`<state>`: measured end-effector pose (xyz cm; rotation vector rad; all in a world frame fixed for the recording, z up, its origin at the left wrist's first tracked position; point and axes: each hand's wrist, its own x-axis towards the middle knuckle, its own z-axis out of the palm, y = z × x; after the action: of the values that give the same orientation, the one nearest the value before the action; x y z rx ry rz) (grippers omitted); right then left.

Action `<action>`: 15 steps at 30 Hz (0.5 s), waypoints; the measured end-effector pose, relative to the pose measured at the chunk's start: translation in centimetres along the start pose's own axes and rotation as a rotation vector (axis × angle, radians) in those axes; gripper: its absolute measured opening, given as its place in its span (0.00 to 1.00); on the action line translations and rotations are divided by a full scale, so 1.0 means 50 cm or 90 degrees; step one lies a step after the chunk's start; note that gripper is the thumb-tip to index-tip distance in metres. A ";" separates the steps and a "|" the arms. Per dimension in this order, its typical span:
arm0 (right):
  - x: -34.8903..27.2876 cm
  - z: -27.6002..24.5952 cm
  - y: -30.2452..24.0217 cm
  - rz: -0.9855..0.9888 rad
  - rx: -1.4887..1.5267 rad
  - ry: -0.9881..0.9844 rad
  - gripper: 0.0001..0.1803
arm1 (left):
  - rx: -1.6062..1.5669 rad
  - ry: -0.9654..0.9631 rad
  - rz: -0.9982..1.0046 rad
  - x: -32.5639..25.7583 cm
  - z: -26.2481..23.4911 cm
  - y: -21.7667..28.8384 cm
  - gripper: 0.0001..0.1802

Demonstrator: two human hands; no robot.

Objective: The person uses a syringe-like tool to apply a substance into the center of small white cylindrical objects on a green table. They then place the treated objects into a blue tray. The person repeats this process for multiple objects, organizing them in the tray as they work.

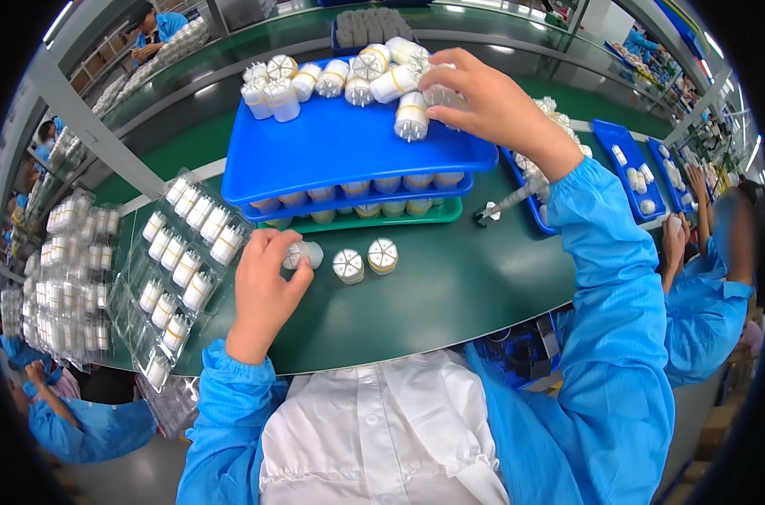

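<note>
My left hand (264, 290) has its thumb and fingers closed around a white cylindrical part (304, 254) with a translucent end, tilted on its side just at the green tabletop. To its right, two more white cylinders (382, 256) stand upright, their segmented round ends facing up. Over the far right of the blue tray (315, 156), my right hand (504, 109) grips a translucent white cylinder (439, 88), partly hidden by my fingers. Several similar cylinders with yellowish bands lie in a heap along the tray's far side, one (412, 118) just below that hand.
More filled trays sit beneath the blue one, the lowest a green tray (433, 212). Clear plastic blister packs (159, 261) of cylinders are at the left. Further blue trays (622, 168) stand at the right, near a co-worker in a blue sleeve (706, 324). A conveyor runs behind.
</note>
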<state>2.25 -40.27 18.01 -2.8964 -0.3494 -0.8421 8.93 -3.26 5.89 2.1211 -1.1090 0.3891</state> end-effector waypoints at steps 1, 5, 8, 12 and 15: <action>0.002 0.003 -0.004 0.010 0.008 0.007 0.16 | -0.001 -0.001 -0.002 0.000 0.002 -0.005 0.18; -0.005 0.021 0.002 0.036 0.025 0.135 0.16 | -0.038 0.002 -0.029 -0.005 0.021 -0.016 0.17; -0.025 -0.018 0.005 0.056 0.025 0.367 0.08 | -0.044 0.031 -0.039 -0.012 0.039 -0.029 0.18; -0.110 -0.030 0.042 0.133 0.179 0.580 0.13 | -0.026 0.040 -0.014 -0.030 0.063 -0.043 0.19; -0.145 0.119 0.059 0.211 0.121 0.527 0.15 | 0.021 0.060 0.038 -0.018 0.079 -0.040 0.20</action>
<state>0.10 -43.55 8.99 -2.0911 0.1231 -1.6838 9.81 -4.71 1.70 2.0801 -1.1205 0.5337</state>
